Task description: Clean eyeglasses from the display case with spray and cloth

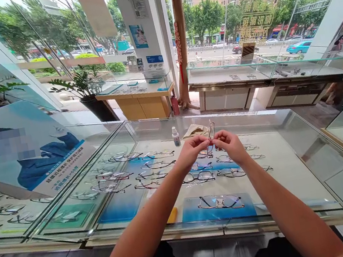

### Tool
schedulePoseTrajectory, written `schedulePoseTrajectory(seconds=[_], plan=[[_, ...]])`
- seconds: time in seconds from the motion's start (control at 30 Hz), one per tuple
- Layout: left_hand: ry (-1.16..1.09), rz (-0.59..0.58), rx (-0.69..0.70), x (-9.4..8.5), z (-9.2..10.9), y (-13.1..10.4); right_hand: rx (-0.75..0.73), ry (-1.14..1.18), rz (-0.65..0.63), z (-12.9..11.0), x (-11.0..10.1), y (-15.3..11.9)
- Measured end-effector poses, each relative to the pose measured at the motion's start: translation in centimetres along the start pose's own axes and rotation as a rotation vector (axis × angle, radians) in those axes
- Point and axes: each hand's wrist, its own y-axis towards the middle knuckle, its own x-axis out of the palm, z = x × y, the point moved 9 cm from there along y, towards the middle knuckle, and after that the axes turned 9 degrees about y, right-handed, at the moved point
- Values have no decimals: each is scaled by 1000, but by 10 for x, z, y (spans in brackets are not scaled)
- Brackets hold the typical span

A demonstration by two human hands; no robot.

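Note:
Both of my hands meet above the glass display case, holding up a pair of eyeglasses (212, 130) turned nearly edge-on. My left hand (194, 147) pinches the frame between thumb and fingers. From the other side, my right hand (227, 143) closes on the same frame with its fingertips. Just beyond my left hand stands a small white bottle (176, 136) on the glass. A beige cloth (193, 130) lies crumpled behind the hands. Which exact part of the glasses each hand grips is too small to tell.
Inside the glass case (275, 172) lie rows of eyeglasses (198, 177), one pair on a blue stand (220, 215) near the front. A poster board (30, 157) leans at the left. More display cases (227, 87), a wooden post (180, 38) and potted plants (88, 90) stand toward the windows.

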Motion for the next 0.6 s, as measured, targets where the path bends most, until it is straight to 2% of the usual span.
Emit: schedulePoseTrajectory(seconds=[0.27, 0.47, 0.6], plan=[[21, 22, 8, -2, -1, 0, -6, -27, 52, 3, -9, 3], [16, 35, 25, -6, 1, 2, -102, -298, 251, -13, -27, -7], [26, 19, 52, -6, 0, 4, -175, -377, 345, -21, -33, -11]])
